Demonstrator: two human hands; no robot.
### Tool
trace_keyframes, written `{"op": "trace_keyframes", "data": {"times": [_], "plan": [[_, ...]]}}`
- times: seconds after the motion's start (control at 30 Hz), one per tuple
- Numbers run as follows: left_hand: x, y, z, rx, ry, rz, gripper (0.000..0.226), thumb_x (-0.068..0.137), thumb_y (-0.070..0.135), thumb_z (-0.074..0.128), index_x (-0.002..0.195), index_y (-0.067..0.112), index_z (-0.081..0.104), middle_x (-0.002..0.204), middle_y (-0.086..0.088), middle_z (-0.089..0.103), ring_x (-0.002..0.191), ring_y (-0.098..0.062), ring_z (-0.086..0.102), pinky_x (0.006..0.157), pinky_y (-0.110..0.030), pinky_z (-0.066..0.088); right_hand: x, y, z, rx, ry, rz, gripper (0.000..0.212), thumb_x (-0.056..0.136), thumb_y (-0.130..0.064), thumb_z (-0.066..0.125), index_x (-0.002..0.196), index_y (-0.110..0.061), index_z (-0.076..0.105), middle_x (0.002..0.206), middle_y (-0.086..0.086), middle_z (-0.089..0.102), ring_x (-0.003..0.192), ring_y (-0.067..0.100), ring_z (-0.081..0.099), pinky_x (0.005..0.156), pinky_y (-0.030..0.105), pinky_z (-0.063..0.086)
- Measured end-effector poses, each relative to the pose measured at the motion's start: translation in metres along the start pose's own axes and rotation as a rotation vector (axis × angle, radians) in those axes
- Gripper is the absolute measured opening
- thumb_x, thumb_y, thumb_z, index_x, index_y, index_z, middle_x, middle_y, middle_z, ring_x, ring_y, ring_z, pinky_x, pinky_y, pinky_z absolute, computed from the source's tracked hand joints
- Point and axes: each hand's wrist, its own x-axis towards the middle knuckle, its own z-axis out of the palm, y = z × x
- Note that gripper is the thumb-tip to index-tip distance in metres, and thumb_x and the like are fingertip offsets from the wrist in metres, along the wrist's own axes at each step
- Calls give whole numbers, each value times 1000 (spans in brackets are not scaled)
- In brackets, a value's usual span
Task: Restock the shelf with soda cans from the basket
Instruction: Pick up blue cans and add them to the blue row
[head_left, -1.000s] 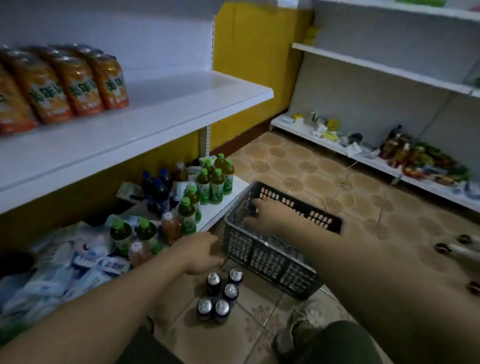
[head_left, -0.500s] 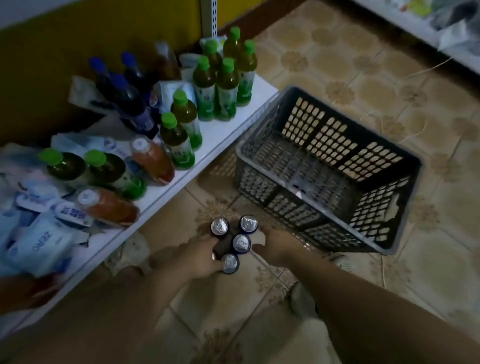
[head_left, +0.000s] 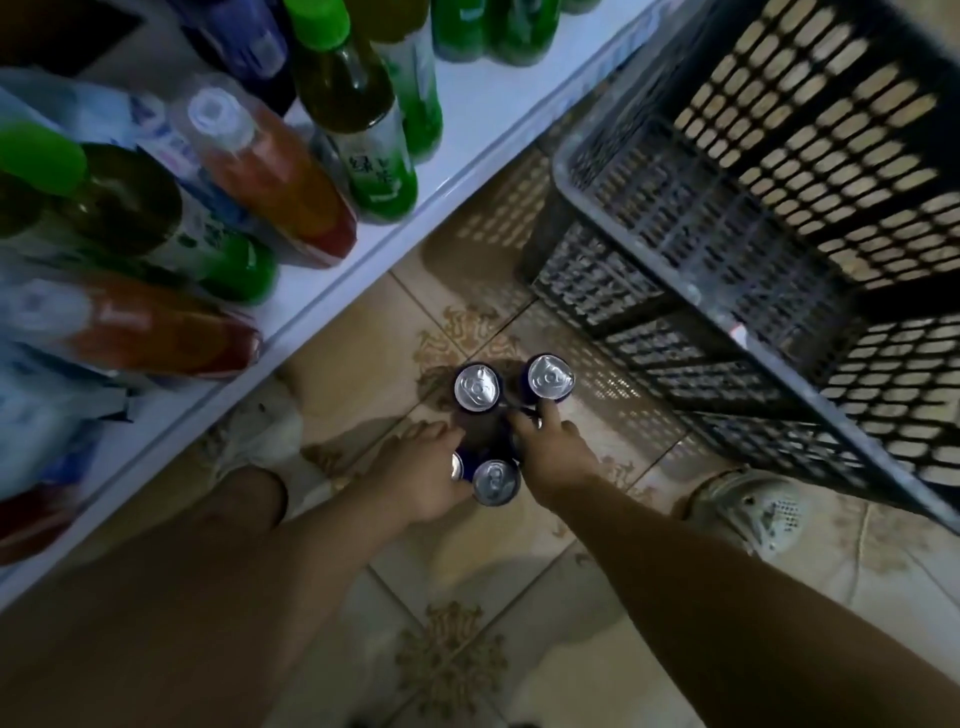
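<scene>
- Four soda cans (head_left: 477, 387) show silver lids on my head-camera feed. They stand upright in a tight cluster on the tiled floor (head_left: 467, 561), between the shelf and the basket and inside neither.
- On the cluster's near-left side, the left hand (head_left: 421, 478) curls round a half-hidden can (head_left: 457, 466). Only a sliver of its lid shows past the fingers.
- Over the cluster's right side, the right hand (head_left: 556, 460) lies arched, with a fingertip touching the far-right can (head_left: 550, 378). From my end I cannot tell whether it grasps anything under the palm.
- Between the two hands I see the near can (head_left: 496, 482), with its lid fully in view.
- To the right of the cans, the grey slatted basket (head_left: 613, 171) rests on the floor, near them but apart.
- Along the left, the white shelf (head_left: 395, 244) runs diagonally and sits low to the floor.
- On it, green-capped bottles (head_left: 358, 104) stand upright, and orange-red bottles (head_left: 280, 176) lie on their sides beside them.
- A pale shoe (head_left: 748, 512) sits just beside the basket's near corner.
- By the shelf's front edge I can see a second shoe (head_left: 265, 436), blurred.
</scene>
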Motion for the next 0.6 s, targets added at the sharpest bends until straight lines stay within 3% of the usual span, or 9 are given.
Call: {"op": "trace_keyframes", "data": {"times": [0.23,0.37,0.47,0.53,0.6], "plan": [[-48,31,-37,-153,89,45,74,81,44,67,144,21,36,145,-4,42,130,-25,41,104,-36,39,-76,-4,-47,75,166,-56,63,89,-36,56,147,-33,30,146,6,36,119,36,47,91,36,43],[-96,50,-61,-312,169,120,80,61,52,66,135,33,42,132,4,52,120,-18,53,93,-40,49,-151,-29,-92,300,323,-85,68,85,-45,64,145,-33,35,140,0,46,117,26,54,87,30,43],[-144,61,-87,-397,260,181,73,59,45,71,128,33,48,122,8,59,110,-13,59,91,-36,51,-209,-57,-127,506,452,-110,78,76,-45,72,143,-28,38,135,-3,53,119,20,53,94,31,44],[-186,70,-111,-466,343,247,75,58,44,76,127,36,48,119,12,62,110,-8,61,91,-31,51,-246,-77,-151,657,525,-147,66,73,-36,76,132,-31,48,121,-7,59,113,16,56,91,30,47],[-228,77,-132,-546,411,320,77,64,33,82,132,32,46,120,17,61,114,-1,58,92,-20,48,-281,-99,-175,835,589,-220,44,75,-24,78,110,-36,53,99,-17,61,96,10,61,79,23,49]]}}
